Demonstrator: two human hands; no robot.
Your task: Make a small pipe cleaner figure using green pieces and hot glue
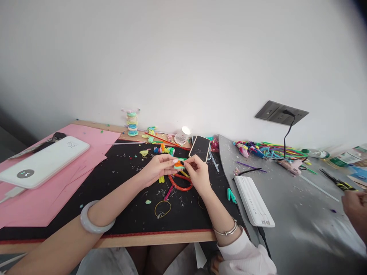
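Between my two hands is a small pipe-cleaner piece (179,164), orange and pale green with a dark spot. My left hand (160,168) pinches its left side between thumb and fingers. On its right side, my right hand (197,170) has thumb and forefinger closed on it near the dark spot. Beneath the hands, a red-orange ring of pipe cleaner (181,188) lies on the black mat (126,202). A magenta pipe cleaner (169,193) and a thin yellow loop (162,209) lie closer to me.
A phone (200,148) and a paper cup (182,135) stand behind my hands. A white power bank (46,160) rests on pink sheets (37,208). On the grey right-hand table are another power bank (254,200), a pink glue gun (292,167) and another person's hand (355,210) near scissors (338,181).
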